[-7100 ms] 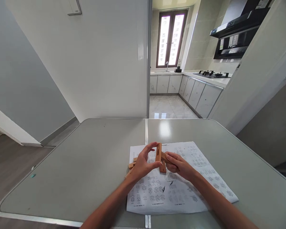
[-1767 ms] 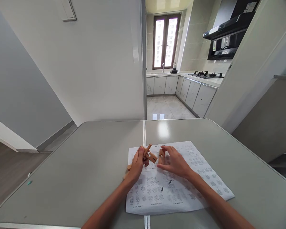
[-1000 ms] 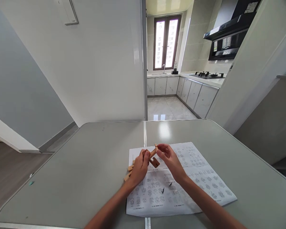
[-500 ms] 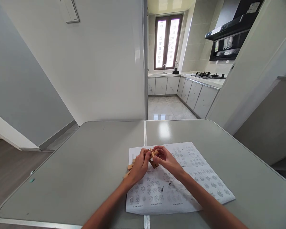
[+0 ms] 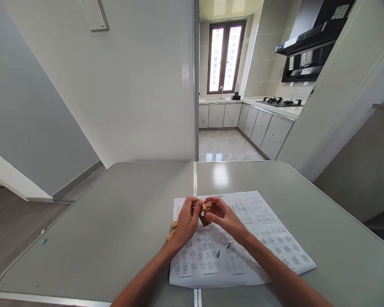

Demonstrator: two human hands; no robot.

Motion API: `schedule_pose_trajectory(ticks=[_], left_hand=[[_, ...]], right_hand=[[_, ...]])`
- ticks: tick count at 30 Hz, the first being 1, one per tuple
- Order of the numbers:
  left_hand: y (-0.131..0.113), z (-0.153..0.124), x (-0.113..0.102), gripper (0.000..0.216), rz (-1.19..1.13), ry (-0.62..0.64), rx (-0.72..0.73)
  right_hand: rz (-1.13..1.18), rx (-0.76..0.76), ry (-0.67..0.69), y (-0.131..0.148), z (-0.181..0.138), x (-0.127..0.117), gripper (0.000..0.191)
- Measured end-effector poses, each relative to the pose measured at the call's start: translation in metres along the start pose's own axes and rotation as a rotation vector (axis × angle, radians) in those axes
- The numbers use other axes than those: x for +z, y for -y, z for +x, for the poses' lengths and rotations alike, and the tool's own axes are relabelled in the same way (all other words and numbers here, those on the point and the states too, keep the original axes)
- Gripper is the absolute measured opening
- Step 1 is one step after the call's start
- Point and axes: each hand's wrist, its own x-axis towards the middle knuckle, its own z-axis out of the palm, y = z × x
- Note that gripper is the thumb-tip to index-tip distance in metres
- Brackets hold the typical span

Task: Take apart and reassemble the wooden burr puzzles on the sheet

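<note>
Notched wooden puzzle pieces (image 5: pixel 204 219), fitted or held together in a small cluster, sit between my two hands over a printed sheet. My left hand (image 5: pixel 189 216) is closed on the cluster's left side, thumb and fingers pinching it. From the right, my right hand (image 5: pixel 224 215) grips it with curled fingers and thumb. Parts of the cluster are hidden behind the fingers. Loose wooden pieces (image 5: pixel 172 233) lie by my left wrist at the sheet's left edge. The paper sheet (image 5: pixel 243 266) carries rows of small line drawings and lies beneath both hands.
A grey table (image 5: pixel 115 221) with a metal edge and a centre seam (image 5: pixel 195 179) holds the sheet. A small green bit (image 5: pixel 43 241) lies near its left edge. Beyond the far edge are a white wall (image 5: pixel 141 85) and a kitchen with a stove (image 5: pixel 280 101).
Both hands stay in nearly the same place, still on the wooden cluster. My left fingers and the cluster have turned slightly, and the left hand now hides more of the loose pieces.
</note>
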Motion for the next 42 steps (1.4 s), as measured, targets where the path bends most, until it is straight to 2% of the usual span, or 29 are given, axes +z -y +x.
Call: schedule_pose_trajectory(ticks=[4, 9, 18, 21, 28, 32, 36, 42], left_hand=[[0.002, 0.0, 0.0, 0.03, 0.0, -0.054, 0.076], [0.003, -0.002, 0.002, 0.031, -0.121, -0.042, 0.023], [0.008, 0.001, -0.001, 0.034, -0.323, 0.091, -0.06], [0.005, 0.004, -0.003, 0.034, -0.383, 0.096, -0.058], [0.001, 0.007, -0.005, 0.036, -0.516, 0.163, -0.096], [0.002, 0.007, -0.007, 0.034, -0.406, 0.134, -0.066], [0.005, 0.009, -0.01, 0.032, -0.125, 0.074, -0.001], [0.016, 0.017, -0.02, 0.031, 0.262, -0.19, 0.067]], right_hand=[[0.051, -0.033, -0.011, -0.006, 0.0, 0.006, 0.059], [0.061, -0.041, 0.025, -0.012, -0.002, 0.01, 0.057], [0.005, -0.053, 0.04, -0.022, -0.003, 0.009, 0.065], [-0.036, -0.059, 0.038, -0.024, -0.002, 0.006, 0.071], [-0.088, -0.094, 0.025, -0.026, 0.0, 0.004, 0.067], [-0.102, -0.102, 0.013, -0.026, 0.0, 0.002, 0.068], [-0.047, -0.034, 0.04, -0.027, 0.001, 0.0, 0.068], [-0.018, 0.004, -0.067, -0.032, 0.009, -0.007, 0.067]])
